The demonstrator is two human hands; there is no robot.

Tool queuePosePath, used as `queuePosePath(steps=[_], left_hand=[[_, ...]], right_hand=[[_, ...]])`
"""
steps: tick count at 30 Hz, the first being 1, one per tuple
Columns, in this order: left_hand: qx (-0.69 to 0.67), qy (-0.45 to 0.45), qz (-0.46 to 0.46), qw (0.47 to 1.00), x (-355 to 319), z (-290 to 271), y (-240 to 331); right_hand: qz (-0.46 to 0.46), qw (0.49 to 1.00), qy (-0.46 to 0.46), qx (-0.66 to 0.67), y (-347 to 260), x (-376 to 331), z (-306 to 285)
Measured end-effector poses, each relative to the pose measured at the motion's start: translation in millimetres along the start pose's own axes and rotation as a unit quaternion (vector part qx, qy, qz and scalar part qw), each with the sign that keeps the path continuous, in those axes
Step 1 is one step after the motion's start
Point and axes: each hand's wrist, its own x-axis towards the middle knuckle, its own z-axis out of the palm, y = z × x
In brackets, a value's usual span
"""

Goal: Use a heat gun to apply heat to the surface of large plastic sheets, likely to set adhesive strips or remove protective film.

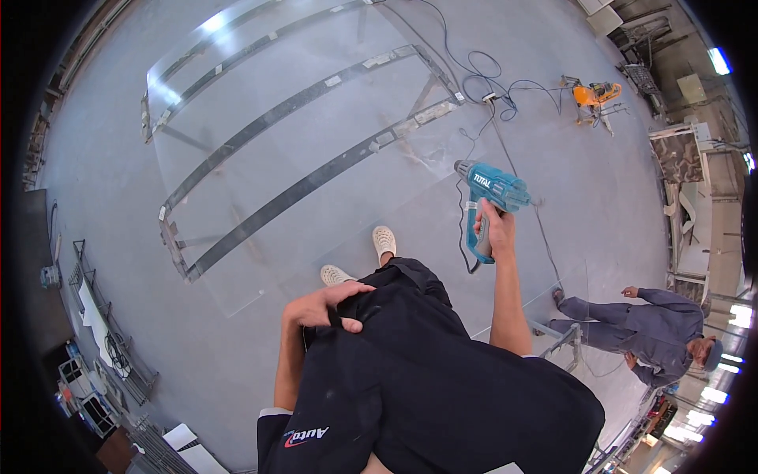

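A teal heat gun (489,189) is in my right hand (496,229), whose fingers wrap round its handle. Its metal nozzle points to the left, toward a clear sheet (308,170) on a dark metal frame (272,201). A black cord hangs from the handle's lower end. My left hand (322,306) rests at my waist against my dark shirt (395,355), with thumb and fingers apart. Nothing shows in that hand, though cloth hides part of the palm.
An orange power tool (596,95) sits on the floor at the far right. Cables (489,83) loop near the frame's corner. To my right, a person in dark workwear (632,328) stands behind another clear panel (545,304). Metal racks (114,332) line the left side.
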Motion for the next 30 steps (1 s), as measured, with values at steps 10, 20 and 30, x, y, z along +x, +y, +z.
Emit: queuePosePath(steps=[10, 20, 30], left_hand=[[-0.009, 0.028, -0.114, 0.993, -43, -5, -19], [-0.087, 0.095, -0.197, 0.972, -64, 2, -60], [0.096, 0.212, -0.299, 0.925, -43, 12, -90]], right_hand=[[-0.001, 1.0, 0.002, -0.005, -5, -3, 2], [-0.002, 1.0, -0.011, -0.008, -8, -2, 2], [-0.013, 0.999, -0.035, -0.018, -10, 1, 2]])
